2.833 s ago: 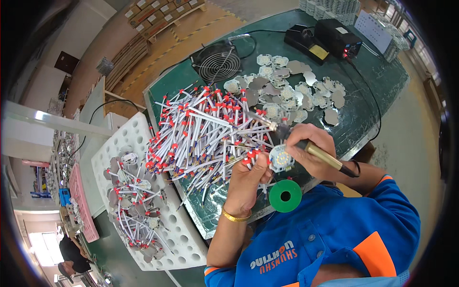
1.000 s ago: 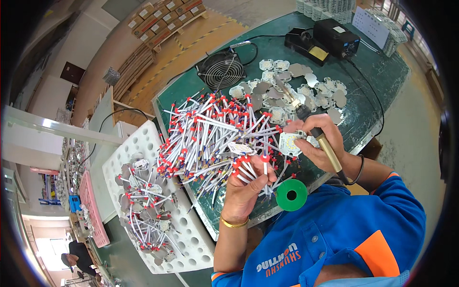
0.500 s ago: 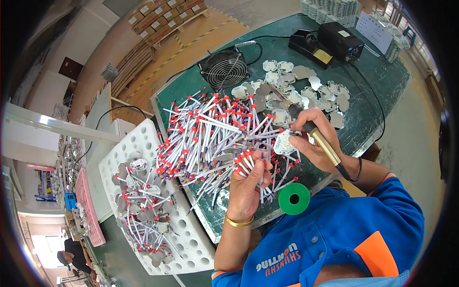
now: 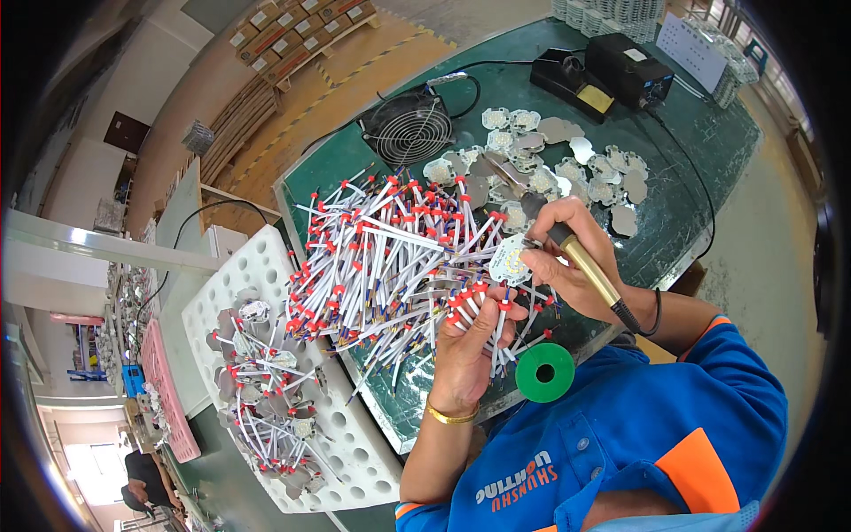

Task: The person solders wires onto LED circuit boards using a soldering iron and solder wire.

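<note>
My left hand (image 4: 468, 355) is closed around several short white wires (image 4: 502, 348) with red collars, which fan out between thumb and fingers. Gripped in my right hand (image 4: 576, 257) is a soldering iron (image 4: 592, 269), its tip pointing toward the far left. The same hand pinches a small white LED board (image 4: 509, 259) between thumb and finger. That board sits just above the wire ends in my left hand; whether they touch I cannot tell. A big heap of similar wires (image 4: 390, 248) lies beyond my left hand. Nearer my body is a green solder spool (image 4: 544, 371).
Loose LED boards (image 4: 605, 170) are scattered across the green table (image 4: 683, 191). Behind the heap stands a black fan (image 4: 409, 130). A soldering station (image 4: 628, 69) and iron stand (image 4: 567, 82) are at the far right. On the left, a white foam tray (image 4: 355, 457) carries wired boards.
My left hand has shifted slightly right with the wires. The right hand has brought the board and soldering iron a little left, so the board is closer to the wire ends.
</note>
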{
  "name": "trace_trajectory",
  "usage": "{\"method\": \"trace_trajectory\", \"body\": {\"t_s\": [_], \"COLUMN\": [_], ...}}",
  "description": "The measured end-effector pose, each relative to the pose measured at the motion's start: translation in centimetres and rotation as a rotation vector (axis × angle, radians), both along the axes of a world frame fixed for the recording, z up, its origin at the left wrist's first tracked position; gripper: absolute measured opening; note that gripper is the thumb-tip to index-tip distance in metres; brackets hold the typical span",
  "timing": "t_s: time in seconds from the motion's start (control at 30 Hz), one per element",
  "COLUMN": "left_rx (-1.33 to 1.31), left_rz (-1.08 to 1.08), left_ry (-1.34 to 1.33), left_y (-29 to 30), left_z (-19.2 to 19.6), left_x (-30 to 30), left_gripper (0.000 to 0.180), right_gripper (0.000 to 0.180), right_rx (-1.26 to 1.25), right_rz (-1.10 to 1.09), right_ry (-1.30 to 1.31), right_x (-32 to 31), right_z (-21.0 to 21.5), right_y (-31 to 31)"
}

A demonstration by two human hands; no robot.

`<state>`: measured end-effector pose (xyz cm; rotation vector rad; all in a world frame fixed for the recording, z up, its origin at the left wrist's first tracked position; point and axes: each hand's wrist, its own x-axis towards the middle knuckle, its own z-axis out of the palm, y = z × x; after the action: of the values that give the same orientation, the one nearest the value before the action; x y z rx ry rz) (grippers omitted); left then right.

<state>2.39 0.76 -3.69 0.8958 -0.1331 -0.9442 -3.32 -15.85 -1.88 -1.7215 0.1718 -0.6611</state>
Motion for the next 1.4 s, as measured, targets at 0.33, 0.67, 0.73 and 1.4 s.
{"method": "trace_trajectory", "body": {"t_s": [0.33,0.67,0.73,1.4], "left_rx": [0.075,0.126,0.13,0.18], "left_rz": [0.043,0.056,0.062,0.124], "left_ry": [-0.045,-0.096,-0.099,-0.217], "left_y": [-0.1,-0.3,-0.3,-0.4], "left_z": [-0.1,0.4,0.6,0.8], "left_x": [-0.4,-0.8,-1.0,-1.7], "left_gripper": [0.024,0.021,0.019,0.012], "right_gripper": [0.025,0.025,0.026,0.021], "right_rx": [-0.19,-0.207,-0.375,-0.371], "right_rz": [-0.054,-0.038,-0.073,-0.057], "right_ry": [-0.036,-0.115,-0.21,-0.216], "right_x": [-0.2,-0.5,-0.5,-1.3], "right_z": [0.3,0.0,0.0,0.4], "right_y": [0.0,-0.2,-0.2,-0.2]}}
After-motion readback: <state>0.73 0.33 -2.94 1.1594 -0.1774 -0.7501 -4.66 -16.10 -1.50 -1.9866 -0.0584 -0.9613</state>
